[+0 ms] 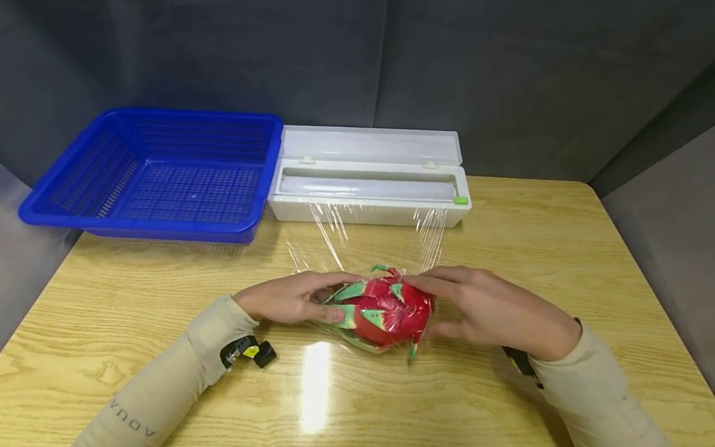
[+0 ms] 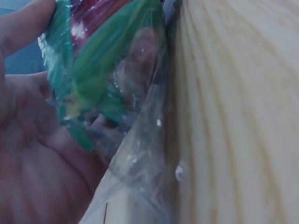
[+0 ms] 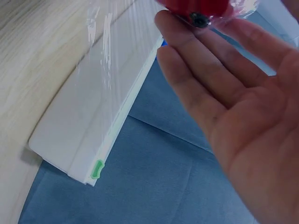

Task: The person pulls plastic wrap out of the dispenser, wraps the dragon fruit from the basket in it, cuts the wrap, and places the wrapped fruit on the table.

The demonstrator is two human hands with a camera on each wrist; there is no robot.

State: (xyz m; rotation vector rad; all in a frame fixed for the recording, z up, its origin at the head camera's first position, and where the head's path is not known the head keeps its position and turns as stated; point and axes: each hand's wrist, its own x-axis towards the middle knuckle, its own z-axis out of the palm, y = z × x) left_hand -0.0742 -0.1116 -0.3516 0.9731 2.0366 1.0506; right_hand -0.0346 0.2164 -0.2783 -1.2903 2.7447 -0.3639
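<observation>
At the upper left of the frame, a blue plastic basket (image 1: 198,192) sits on the wooden table (image 1: 525,248), its right side against the white dispenser box. At the lower left, a beige sleeve (image 1: 151,379) marked AQUA leads to your left hand (image 1: 290,301), just left of centre. Your left thumb lies on the near upper side of the dragon fruit (image 1: 385,313) and the fingers curl behind it, so this hand grips the fruit's green-tipped end through clear film; the left wrist view shows the film creased around that end. The fruit, red with green scales, is at lower centre, between your two hands, with film across its surface. Above it, at upper centre, the dispenser box (image 1: 287,212) has its lid (image 1: 368,146) raised and a film roll (image 1: 368,187) inside; a green slider (image 1: 460,200) is at the right end. The clear film (image 1: 432,233) runs from the box down to the fruit. Right of centre, your right hand (image 1: 491,307) has its fingers extended, fingertips against the fruit's right end without curling round it. A second beige sleeve (image 1: 594,388) fills the lower right.
</observation>
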